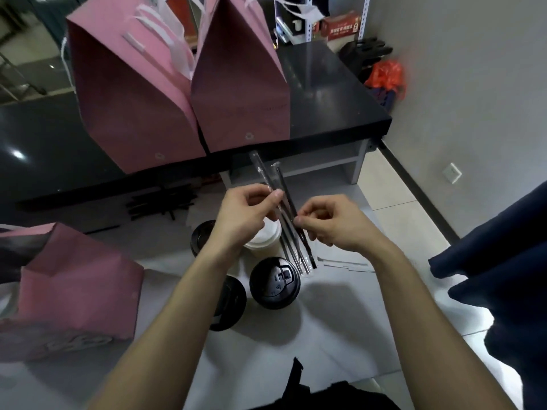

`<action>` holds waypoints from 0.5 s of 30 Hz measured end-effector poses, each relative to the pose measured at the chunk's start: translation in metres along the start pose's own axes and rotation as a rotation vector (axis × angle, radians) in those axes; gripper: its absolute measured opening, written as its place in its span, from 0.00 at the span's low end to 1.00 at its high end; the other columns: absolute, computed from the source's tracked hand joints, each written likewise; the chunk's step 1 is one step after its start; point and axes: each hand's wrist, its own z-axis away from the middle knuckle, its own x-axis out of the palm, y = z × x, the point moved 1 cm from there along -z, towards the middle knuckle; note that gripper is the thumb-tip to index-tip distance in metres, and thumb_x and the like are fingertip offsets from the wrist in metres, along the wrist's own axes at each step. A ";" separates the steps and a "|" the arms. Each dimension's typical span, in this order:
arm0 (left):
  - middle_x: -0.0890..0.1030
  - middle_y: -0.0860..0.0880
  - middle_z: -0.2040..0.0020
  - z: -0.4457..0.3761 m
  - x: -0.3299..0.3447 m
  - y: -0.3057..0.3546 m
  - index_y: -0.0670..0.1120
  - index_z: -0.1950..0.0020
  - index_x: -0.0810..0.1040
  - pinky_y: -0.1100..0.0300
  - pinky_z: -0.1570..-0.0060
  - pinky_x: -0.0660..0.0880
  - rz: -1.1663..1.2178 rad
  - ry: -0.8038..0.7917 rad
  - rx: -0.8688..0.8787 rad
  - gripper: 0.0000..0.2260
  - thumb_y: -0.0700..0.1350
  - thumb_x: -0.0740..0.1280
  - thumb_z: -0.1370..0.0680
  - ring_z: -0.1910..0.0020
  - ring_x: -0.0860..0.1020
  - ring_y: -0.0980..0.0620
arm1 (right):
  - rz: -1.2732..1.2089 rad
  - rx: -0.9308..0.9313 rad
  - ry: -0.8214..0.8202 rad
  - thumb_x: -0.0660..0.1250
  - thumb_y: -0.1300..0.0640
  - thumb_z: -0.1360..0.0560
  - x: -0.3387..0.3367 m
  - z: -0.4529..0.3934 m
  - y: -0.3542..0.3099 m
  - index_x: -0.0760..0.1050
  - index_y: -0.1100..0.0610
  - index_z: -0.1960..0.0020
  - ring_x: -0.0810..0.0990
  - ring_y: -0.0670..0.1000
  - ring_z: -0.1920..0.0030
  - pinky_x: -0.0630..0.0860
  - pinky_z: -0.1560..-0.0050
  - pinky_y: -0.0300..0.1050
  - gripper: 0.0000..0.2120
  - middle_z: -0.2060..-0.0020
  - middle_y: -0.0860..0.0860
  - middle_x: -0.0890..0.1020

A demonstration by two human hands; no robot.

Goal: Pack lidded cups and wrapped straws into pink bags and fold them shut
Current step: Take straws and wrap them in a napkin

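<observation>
1. Two hands are meeting in the middle of the view, above a pale floor, and both are holding wrapped straws point(291, 220).
2. The left hand point(242, 216) is pinching the straws between thumb and curled fingers, near their middle.
3. The right hand point(331, 223) is pinching the same bundle from the other side, its fingers curled round the clear wrappers.
4. The straws are dark, each inside a clear wrapper, and they are slanting from upper left to lower right, with their top ends reaching toward the edge of the tabletop point(340, 93).
5. Directly below the hands, cups are standing on the floor: one with a white lid point(266, 236) is partly hidden by the left hand, and one with a black lid point(275, 282) is standing just in front of it.
6. Two more black lids are showing beside the left forearm, one further away point(201, 235) and one nearer point(231, 303), both partly covered.
7. Two pink bags are standing upright side by side on the black tabletop, the left bag point(130, 105) touching the right bag point(239, 93), both with white handles at the top.
8. A third pink bag point(77, 291) is sitting on the floor at the left, near the cups.
9. Loose dark straws point(159, 204) are lying on a shelf under the tabletop.
10. An orange plastic bag point(386, 75) is lying by the wall at the far right.
</observation>
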 end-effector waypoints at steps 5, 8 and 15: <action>0.90 0.48 0.53 -0.007 -0.002 -0.006 0.51 0.50 0.90 0.56 0.61 0.75 0.036 -0.015 0.005 0.08 0.53 0.74 0.17 0.59 0.84 0.53 | -0.096 -0.007 0.172 0.80 0.55 0.22 -0.007 -0.012 0.006 0.86 0.57 0.55 0.74 0.43 0.74 0.69 0.72 0.34 0.06 0.72 0.51 0.81; 0.89 0.49 0.57 -0.008 0.005 -0.005 0.50 0.51 0.90 0.59 0.62 0.78 -0.013 -0.045 0.050 0.08 0.50 0.73 0.16 0.59 0.85 0.54 | -0.030 -0.062 0.132 0.80 0.53 0.22 0.001 -0.019 0.002 0.87 0.55 0.56 0.76 0.41 0.74 0.71 0.71 0.34 0.07 0.72 0.50 0.83; 0.88 0.53 0.57 -0.019 0.020 -0.002 0.48 0.48 0.86 0.65 0.56 0.80 -0.094 -0.007 -0.019 0.10 0.47 0.67 0.12 0.59 0.84 0.62 | -0.036 -0.113 0.190 0.77 0.43 0.21 -0.009 -0.019 0.020 0.88 0.51 0.57 0.74 0.44 0.75 0.70 0.72 0.38 0.12 0.69 0.51 0.85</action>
